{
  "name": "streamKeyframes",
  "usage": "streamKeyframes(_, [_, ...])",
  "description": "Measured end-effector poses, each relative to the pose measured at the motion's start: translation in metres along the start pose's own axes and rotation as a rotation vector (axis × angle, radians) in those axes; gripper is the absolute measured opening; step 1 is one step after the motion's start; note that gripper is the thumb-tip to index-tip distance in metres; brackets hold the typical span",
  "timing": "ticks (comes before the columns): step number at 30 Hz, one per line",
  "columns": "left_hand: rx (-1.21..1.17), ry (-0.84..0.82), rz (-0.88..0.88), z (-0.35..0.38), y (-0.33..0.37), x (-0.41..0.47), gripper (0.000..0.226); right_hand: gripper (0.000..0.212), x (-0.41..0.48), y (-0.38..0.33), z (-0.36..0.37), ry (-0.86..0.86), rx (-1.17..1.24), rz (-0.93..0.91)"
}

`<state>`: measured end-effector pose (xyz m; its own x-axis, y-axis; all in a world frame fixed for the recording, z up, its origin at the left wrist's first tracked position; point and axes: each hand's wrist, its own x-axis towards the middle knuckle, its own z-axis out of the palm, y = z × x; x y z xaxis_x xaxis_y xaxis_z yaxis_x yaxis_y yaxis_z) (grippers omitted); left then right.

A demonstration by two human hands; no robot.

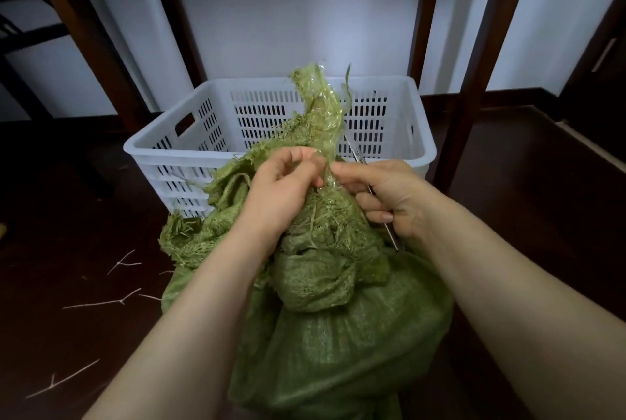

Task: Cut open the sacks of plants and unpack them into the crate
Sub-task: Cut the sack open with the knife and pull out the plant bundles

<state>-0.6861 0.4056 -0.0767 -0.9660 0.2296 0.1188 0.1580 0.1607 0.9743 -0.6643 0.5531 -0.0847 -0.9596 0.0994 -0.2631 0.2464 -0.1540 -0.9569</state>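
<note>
Sack (pixel 338 345) stands on the dark floor right in front of the person. Its mouth is bunched into a neck (pixel 320 118) wrapped w/ clear shiny tape, sticking up in front of the white crate (pixel 149 143). Crate sits just behind the sack and nothing shows inside it from this angle, so unpacking hasn't begun imo.

Left hand (pixel 281 192) has its fingers curled, pinching the taped fabric at the base of the neck. Right hand (pixel 393 192) is curled round a thin metal tool (pixel 392 235), prob scissors or a blade, can't tell which. Its thumb + forefinger also nip the neck right beside the left fingertips.

Tips for this step:
- Pull the neck up and taut w/ the left hand so the tape lifts off the contents.
- Get the tool tip under the tape, not thru the weave.
- Cut away from the left fingers bc they're v close.
- The woven plastic frays (loose strands at the edge), so one short clean cut beats sawing.

A few pale twigs (pixel 101 302) lie on the floor left of the sack.
</note>
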Motion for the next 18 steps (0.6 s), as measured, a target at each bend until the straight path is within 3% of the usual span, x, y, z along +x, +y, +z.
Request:
streamKeyframes(4, [0.027,-0.136,-0.044,0.002,0.001,-0.003,0.041,0.027,0.003,0.003,-0.005,0.023,0.054,-0.023])
streamKeyframes(7, [0.217,-0.102,-0.07,0.01,0.0,-0.001,0.065,0.017,0.008,0.005,-0.003,0.158,0.089,-0.059])
streamKeyframes(9, [0.259,-0.061,-0.121,0.013,0.001,0.002,0.065,0.021,0.013,0.006,-0.006,0.278,0.125,-0.068])
streamKeyframes(12, [0.318,-0.137,-0.154,0.016,0.002,-0.003,0.04,0.031,0.021,0.007,-0.03,0.488,0.286,-0.081])
streamKeyframes(15, [0.471,-0.268,-0.101,0.011,0.004,-0.008,0.021,0.027,0.02,0.008,-0.041,0.494,0.268,-0.099])
streamKeyframes(18, [0.741,-0.334,-0.087,0.007,0.016,-0.01,0.032,0.027,0.018,0.0,-0.035,0.432,0.23,-0.162])
